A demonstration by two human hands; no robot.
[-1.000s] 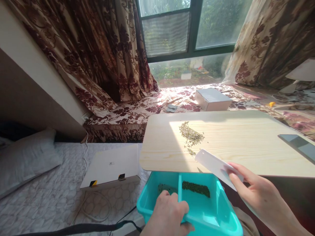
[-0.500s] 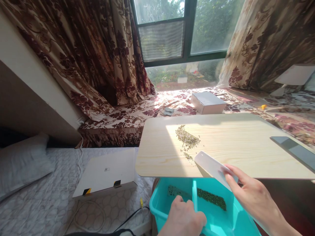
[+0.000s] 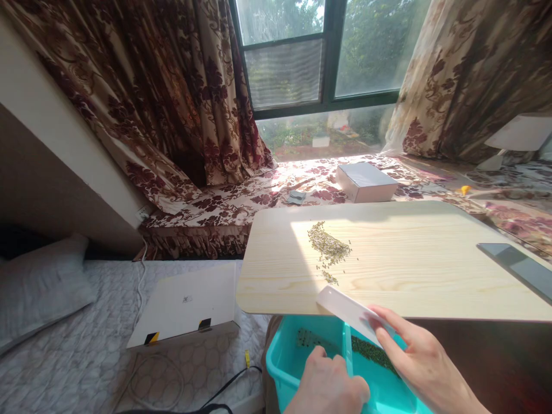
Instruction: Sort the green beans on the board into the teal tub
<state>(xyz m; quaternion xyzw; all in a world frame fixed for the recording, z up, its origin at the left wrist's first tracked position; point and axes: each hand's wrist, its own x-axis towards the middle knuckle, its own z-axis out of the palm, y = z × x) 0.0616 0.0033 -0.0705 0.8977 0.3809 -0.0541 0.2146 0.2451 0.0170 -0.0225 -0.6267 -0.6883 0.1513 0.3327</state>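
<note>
My right hand (image 3: 416, 351) pinches one end of a flat white strip (image 3: 347, 307) between thumb and fingers. The strip's far end rests at or just above the front edge of the wooden tabletop (image 3: 414, 259), close to a small pile of greenish-brown beans or seeds (image 3: 330, 247). Below that edge is a turquoise divided bin (image 3: 282, 368), with dark green beans (image 3: 366, 348) in its right compartment and a few scattered grains in the left. My left hand (image 3: 330, 379) is closed over the bin's divider; its fingertips are partly hidden.
A dark phone-like slab (image 3: 517, 264) lies at the table's right. Behind the table, a white box (image 3: 366, 181) sits on the flowered window seat. Another white box (image 3: 190, 299) rests on the quilted bed at left, with a cable (image 3: 233, 379) near it.
My right hand has drawn the white strip left and toward me, down to the table's front edge. The bin and my left hand appear slightly lower and further right.
</note>
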